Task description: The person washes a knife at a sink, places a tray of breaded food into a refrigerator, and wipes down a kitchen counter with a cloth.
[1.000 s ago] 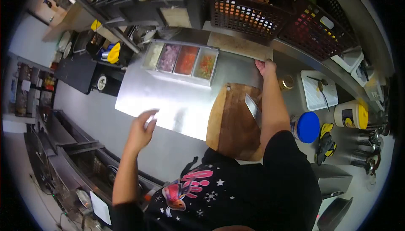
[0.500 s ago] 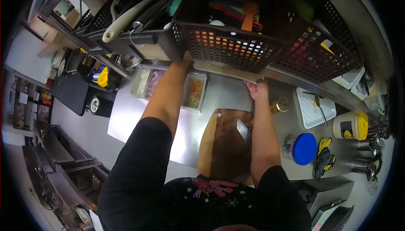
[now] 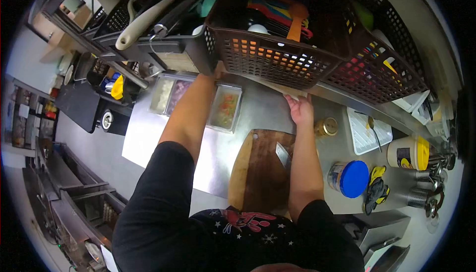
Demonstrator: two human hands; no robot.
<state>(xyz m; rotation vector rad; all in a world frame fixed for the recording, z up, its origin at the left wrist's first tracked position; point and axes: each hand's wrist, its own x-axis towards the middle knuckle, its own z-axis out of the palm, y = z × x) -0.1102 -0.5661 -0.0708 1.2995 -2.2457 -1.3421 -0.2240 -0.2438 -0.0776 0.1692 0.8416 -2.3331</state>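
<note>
Between the hanging baskets and the steel counter, my left hand (image 3: pixel 217 70) reaches in under the shelf, its fingers hidden. A long pale board (image 3: pixel 277 86) lies mostly out of sight beneath the brown basket. My right hand (image 3: pixel 300 109) grips its right end, fingers below and thumb at the edge. Near my right forearm, a knife (image 3: pixel 282 154) rests on a brown wooden cutting board (image 3: pixel 263 172), its handle hidden by the arm. By my left forearm stand a clear container of chopped red and green vegetables (image 3: pixel 225 109) and one with white and purple contents (image 3: pixel 171 93).
Overhead, a brown plastic basket (image 3: pixel 277 56) holds colourful utensils. To the right are a gold-lidded jar (image 3: pixel 326 127), a white tray (image 3: pixel 364 130) with a spoon, a blue-lidded tub (image 3: pixel 354 178), a yellow-lidded tub (image 3: pixel 404 153) and black-yellow gloves (image 3: pixel 377 190). A white-handled utensil (image 3: pixel 144 24) juts out upper left.
The pale board has slid farther back under the shelf, so less of it shows. My right hand has followed it slightly; the whole view has shifted a little.
</note>
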